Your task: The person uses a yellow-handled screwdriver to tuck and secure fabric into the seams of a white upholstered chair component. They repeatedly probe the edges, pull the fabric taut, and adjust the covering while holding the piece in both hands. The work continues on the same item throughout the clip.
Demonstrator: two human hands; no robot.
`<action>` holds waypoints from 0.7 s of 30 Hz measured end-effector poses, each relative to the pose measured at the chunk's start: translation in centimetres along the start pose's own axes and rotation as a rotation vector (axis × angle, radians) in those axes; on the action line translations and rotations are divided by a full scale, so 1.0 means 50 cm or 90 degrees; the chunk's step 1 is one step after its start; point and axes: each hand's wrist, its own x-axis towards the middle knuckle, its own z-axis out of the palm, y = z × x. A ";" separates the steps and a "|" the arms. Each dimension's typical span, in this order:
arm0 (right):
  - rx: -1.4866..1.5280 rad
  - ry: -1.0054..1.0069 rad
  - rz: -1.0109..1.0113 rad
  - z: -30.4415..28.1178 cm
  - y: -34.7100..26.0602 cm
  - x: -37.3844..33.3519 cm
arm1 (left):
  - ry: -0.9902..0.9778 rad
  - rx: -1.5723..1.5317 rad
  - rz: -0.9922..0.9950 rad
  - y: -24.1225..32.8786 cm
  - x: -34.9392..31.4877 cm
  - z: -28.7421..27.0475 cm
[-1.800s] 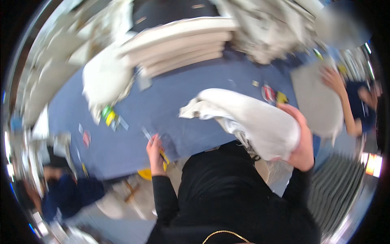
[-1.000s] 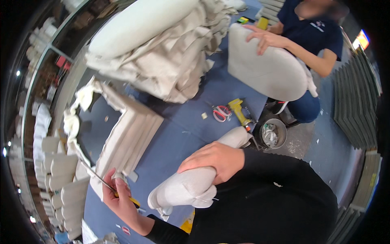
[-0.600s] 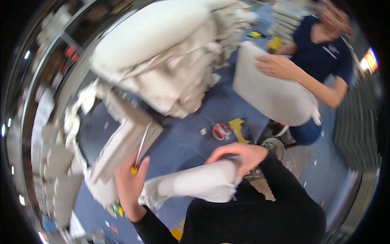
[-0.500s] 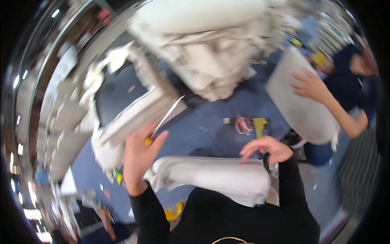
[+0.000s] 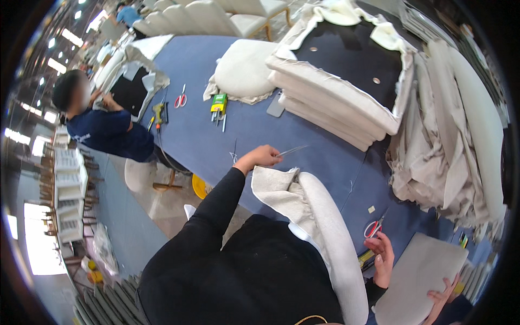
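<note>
My left hand (image 5: pixel 264 156) reaches over the blue tabletop, its fingers closed round a slim tool with a thin metal shaft (image 5: pixel 293 150); the grip hides the handle. A long padded cushion in beige cloth (image 5: pixel 334 238) lies slantwise in front of my body, with loose, gathered fabric (image 5: pixel 279 189) at its end nearest my left hand. Beyond the cushion's other side is my right hand (image 5: pixel 383 257), empty, fingers apart and slightly curled. Close to it lie red-handled scissors (image 5: pixel 374 228).
Stacked padded panels (image 5: pixel 330 108) and draped beige covers (image 5: pixel 433 141) fill the far right. A glue gun (image 5: pixel 158 115), another pair of scissors (image 5: pixel 181 99) and a green-yellow box (image 5: pixel 219 103) lie leftward. One co-worker (image 5: pixel 108 130) works at left; another's hand (image 5: pixel 443 298) touches a grey cushion (image 5: pixel 420 276).
My view has swung to the left, so the panel stack now appears at right. My left hand has gone out past the cushion's end, still holding the tool. The cushion now appears slanted.
</note>
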 end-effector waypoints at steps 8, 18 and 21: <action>-0.067 -0.049 0.123 0.018 -0.044 0.050 | 0.096 -0.074 -0.015 -0.095 0.058 0.122; -0.183 0.093 0.303 -0.054 0.038 0.030 | -0.181 -0.177 0.078 -0.013 0.053 -0.118; -0.143 0.128 0.281 -0.063 0.023 0.042 | -0.396 0.072 -0.002 0.006 0.006 -0.106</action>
